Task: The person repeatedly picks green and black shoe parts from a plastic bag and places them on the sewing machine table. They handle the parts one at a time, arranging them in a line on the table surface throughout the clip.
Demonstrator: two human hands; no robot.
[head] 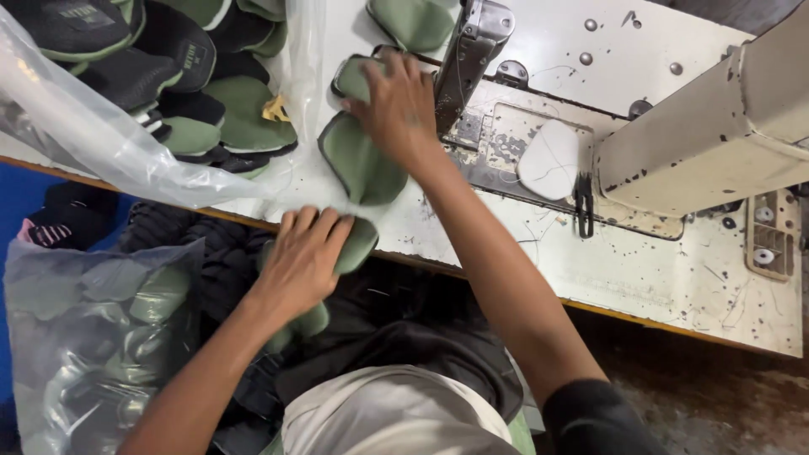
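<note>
My right hand (398, 108) reaches across the white sewing table (640, 270) and rests on a green padded shoe piece with black edging (361, 164), beside the sewing machine's needle head (472, 50). My left hand (302, 257) lies flat at the table's near edge, pressing down on another green padded piece (358, 244) that hangs over the edge above my lap. More green pieces sit under the right hand's fingers (350, 77) and further back (413, 21).
A clear plastic bag (93, 126) at the upper left holds several green and black pieces (240, 109). Another bag of pieces (93, 337) stands at the lower left. The cream sewing machine arm (708, 135) spans the right side.
</note>
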